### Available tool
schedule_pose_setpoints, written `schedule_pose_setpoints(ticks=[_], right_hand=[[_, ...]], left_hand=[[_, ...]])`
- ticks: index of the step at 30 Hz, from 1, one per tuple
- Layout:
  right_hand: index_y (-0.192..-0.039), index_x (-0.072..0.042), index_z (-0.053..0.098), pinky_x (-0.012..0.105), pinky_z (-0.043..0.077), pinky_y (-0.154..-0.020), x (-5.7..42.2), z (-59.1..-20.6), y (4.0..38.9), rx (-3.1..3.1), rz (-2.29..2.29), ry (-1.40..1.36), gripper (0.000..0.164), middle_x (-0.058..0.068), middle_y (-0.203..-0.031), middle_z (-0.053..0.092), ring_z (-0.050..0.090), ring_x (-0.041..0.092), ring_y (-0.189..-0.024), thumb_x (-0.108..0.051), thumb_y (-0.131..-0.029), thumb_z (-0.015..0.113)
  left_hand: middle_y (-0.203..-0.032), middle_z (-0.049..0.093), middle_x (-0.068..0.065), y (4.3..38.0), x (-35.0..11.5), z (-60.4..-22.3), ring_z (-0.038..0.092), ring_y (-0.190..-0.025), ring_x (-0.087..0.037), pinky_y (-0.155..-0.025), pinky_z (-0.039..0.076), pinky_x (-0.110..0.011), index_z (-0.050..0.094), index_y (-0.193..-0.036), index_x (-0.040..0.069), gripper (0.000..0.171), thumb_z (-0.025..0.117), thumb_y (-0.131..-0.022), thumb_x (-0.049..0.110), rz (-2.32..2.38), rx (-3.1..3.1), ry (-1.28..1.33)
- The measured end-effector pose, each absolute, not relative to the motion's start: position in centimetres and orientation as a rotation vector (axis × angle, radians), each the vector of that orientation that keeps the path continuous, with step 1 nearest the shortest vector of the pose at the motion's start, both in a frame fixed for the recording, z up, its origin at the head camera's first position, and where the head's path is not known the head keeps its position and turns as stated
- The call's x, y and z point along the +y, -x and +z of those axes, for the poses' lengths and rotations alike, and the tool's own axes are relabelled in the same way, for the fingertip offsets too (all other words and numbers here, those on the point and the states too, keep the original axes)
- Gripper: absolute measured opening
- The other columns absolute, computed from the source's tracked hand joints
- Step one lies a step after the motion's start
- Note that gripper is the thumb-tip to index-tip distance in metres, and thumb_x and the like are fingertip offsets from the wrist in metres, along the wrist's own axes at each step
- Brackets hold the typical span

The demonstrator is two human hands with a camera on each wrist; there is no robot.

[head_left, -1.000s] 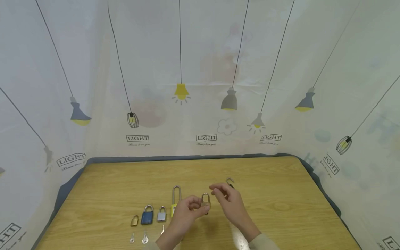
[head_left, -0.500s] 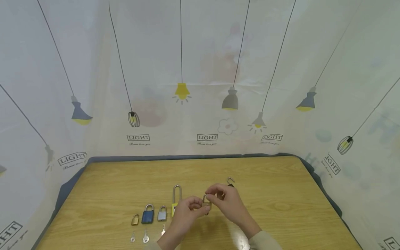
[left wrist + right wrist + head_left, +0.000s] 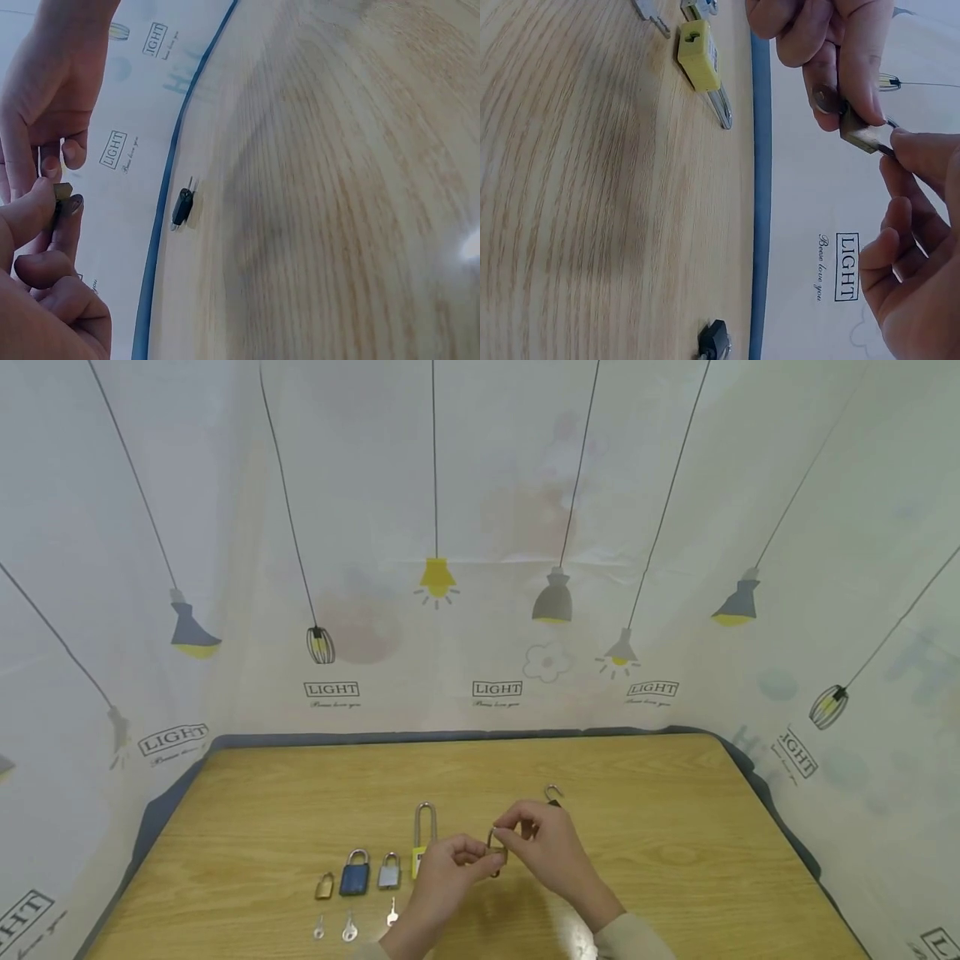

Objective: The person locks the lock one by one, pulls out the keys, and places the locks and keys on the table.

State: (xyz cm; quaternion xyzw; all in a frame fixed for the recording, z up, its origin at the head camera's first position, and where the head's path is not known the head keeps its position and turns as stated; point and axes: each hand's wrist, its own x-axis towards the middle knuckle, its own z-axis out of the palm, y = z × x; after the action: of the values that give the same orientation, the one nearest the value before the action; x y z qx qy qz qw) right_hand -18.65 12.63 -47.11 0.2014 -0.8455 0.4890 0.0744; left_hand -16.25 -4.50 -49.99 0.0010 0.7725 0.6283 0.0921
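A small brass padlock (image 3: 859, 133) is held up over the table between both hands. My left hand (image 3: 450, 872) grips its body between thumb and fingers. At the lock's lower end, a key with a round head (image 3: 826, 97) shows beside the left fingers. With thumb and forefinger, my right hand (image 3: 547, 852) pinches the padlock's metal shackle (image 3: 491, 837), covering part of it. Behind the left hand stands a yellow padlock (image 3: 417, 862) with a long shackle, partly hidden in the head view. Beyond the right hand lies a black padlock (image 3: 183, 205) with its shackle open.
To the left, a small brass padlock (image 3: 324, 887), a blue padlock (image 3: 355, 878) and a silver padlock (image 3: 389, 875) lie in a row. Keys lie in front of them, one (image 3: 349, 930) below the blue lock. A printed curtain (image 3: 420, 710) borders the wooden table (image 3: 675, 827).
My right hand has come in from the right and taken the shackle of the held padlock between thumb and forefinger. My left hand has kept its grip in nearly the same place.
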Motion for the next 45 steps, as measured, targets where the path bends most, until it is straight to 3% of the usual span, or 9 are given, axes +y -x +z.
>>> schedule_pose_setpoints(ticks=[3,9,15,27,36,40,45], right_hand=[[-0.082,-0.026,0.068,0.024,0.044,-0.055,12.6,-47.2,18.6,-2.538,1.31,-0.623,0.011,-0.016,-0.08,0.064,0.049,0.008,-0.061,-0.017,-0.084,0.074],[-0.08,-0.02,0.067,0.021,0.043,-0.052,12.2,-47.1,18.3,-2.566,1.032,-0.625,0.012,-0.013,-0.076,0.061,0.047,0.001,-0.059,-0.011,-0.08,0.075],[-0.077,-0.016,0.065,0.019,0.043,-0.051,11.4,-46.9,18.1,-2.594,0.835,-0.594,0.012,-0.009,-0.073,0.059,0.049,0.002,-0.061,-0.01,-0.08,0.074],[-0.07,-0.01,0.057,0.015,0.038,-0.05,9.7,-47.3,17.4,-2.479,0.498,-0.562,0.023,-0.005,-0.061,0.048,0.037,0.004,-0.054,-0.004,-0.072,0.079],[-0.068,-0.011,0.056,0.013,0.034,-0.05,9.7,-47.9,16.8,-2.438,0.459,-0.574,0.026,-0.005,-0.06,0.05,0.035,0.003,-0.054,0.001,-0.065,0.08],[-0.068,-0.012,0.055,0.014,0.032,-0.048,9.6,-47.8,16.7,-2.452,0.482,-0.581,0.026,-0.006,-0.06,0.046,0.033,0.004,-0.053,0.0,-0.068,0.078],[-0.073,-0.013,0.058,0.017,0.041,-0.051,10.2,-47.3,17.8,-2.585,0.575,-0.591,0.02,-0.005,-0.066,0.056,0.046,0.005,-0.058,-0.004,-0.076,0.076]], left_hand=[[-0.08,0.068,-0.001,16.1,-4.4,-49.9,0.057,-0.083,-0.018,-0.074,0.043,-0.034,0.068,-0.084,0.011,0.032,0.078,-0.077,0.04,1.882,2.298,0.011],[-0.078,0.068,-0.003,16.1,-3.9,-50.2,0.059,-0.076,-0.017,-0.073,0.044,-0.033,0.067,-0.083,0.007,0.028,0.077,-0.078,0.033,1.96,2.301,0.009],[-0.079,0.067,-0.009,16.4,-3.5,-49.8,0.058,-0.075,-0.018,-0.072,0.044,-0.033,0.065,-0.084,0.002,0.021,0.075,-0.081,0.02,1.993,2.273,0.046],[-0.076,0.067,-0.006,16.4,-3.5,-50.1,0.062,-0.067,-0.018,-0.059,0.051,-0.025,0.064,-0.08,0.005,0.019,0.078,-0.077,0.018,2.009,2.404,-0.008],[-0.072,0.068,-0.008,16.0,-3.5,-50.4,0.06,-0.062,-0.014,-0.054,0.049,-0.022,0.065,-0.078,0.003,0.017,0.079,-0.075,0.013,2.007,2.478,-0.072],[-0.073,0.068,-0.013,15.3,-3.6,-48.7,0.062,-0.062,-0.017,-0.055,0.052,-0.025,0.065,-0.079,0.0,0.015,0.077,-0.077,0.008,2.004,2.463,-0.116],[-0.076,0.068,-0.01,16.2,-3.6,-49.5,0.062,-0.067,-0.017,-0.06,0.051,-0.024,0.065,-0.082,0.002,0.02,0.077,-0.08,0.018,1.988,2.419,-0.101]])
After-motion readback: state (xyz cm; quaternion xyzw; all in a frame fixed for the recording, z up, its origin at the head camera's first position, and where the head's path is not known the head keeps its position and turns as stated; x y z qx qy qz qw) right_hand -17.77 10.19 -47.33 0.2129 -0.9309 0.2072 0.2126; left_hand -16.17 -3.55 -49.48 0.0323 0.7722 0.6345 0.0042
